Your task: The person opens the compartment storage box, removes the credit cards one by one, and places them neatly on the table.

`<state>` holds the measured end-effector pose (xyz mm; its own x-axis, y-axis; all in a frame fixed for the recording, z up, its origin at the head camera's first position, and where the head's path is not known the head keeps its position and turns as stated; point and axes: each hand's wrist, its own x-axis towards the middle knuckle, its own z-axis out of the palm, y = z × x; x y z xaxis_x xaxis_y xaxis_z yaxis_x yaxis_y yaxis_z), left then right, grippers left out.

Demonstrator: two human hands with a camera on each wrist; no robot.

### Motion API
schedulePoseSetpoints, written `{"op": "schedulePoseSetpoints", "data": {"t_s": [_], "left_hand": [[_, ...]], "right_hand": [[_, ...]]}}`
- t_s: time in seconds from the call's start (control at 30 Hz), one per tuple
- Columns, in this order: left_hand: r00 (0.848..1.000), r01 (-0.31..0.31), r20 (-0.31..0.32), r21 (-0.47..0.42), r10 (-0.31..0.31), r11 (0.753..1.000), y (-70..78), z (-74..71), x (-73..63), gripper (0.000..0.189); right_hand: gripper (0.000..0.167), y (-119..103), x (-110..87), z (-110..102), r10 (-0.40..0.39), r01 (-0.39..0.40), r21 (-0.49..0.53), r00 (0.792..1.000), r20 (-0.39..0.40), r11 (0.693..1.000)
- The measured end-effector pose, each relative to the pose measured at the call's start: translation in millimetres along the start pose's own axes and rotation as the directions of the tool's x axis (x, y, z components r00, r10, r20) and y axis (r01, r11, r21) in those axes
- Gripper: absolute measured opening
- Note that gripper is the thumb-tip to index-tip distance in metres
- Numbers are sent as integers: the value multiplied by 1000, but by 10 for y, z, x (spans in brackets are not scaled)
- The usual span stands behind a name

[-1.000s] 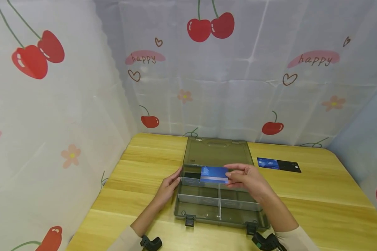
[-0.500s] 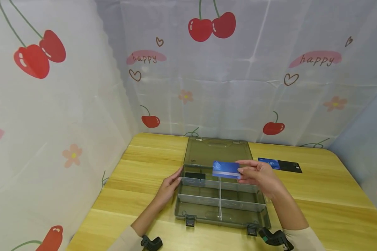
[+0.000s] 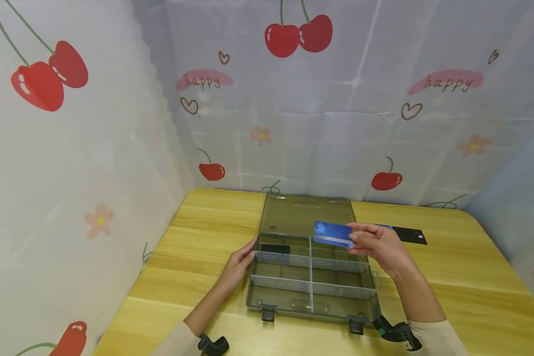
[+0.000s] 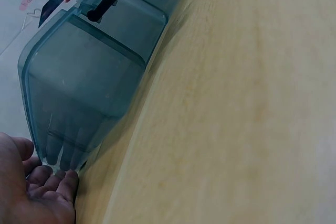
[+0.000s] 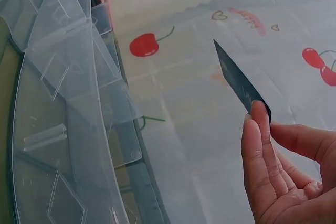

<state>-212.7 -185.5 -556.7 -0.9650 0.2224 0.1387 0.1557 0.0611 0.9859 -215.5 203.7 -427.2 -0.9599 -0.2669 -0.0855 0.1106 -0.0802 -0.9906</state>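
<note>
Blue card (image 3: 332, 234) sits pinched in the right hand (image 3: 380, 245) near the box (image 3: 285, 297); the left hand (image 3: 239, 263) (fingers straightish, from here) touches its side.

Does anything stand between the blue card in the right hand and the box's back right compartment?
Nothing visible does: the right hand holds the blue card raised, the lid is folded back, and the back right compartment lies open from above.

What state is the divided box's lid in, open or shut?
Open: the lid lies back beyond the box, and its compartments show uncovered in the head view.
</note>
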Motion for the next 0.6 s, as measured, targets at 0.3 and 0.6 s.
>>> {"op": "schedulePoseSetpoints", "data": {"t_s": [0.3, 0.6], "left_hand": [[1000, -1, -8, -2, 1, 1000, 43, 20, 18, 48], [1000, 1, -3, 9, -1, 1000, 40, 9, 23, 47]], "right_hand": [[38, -23, 29, -161, -12, 11, -25, 999, -37, 1000], [26, -38, -34, -337, -25, 28, 32, 996, -90, 999]]}}
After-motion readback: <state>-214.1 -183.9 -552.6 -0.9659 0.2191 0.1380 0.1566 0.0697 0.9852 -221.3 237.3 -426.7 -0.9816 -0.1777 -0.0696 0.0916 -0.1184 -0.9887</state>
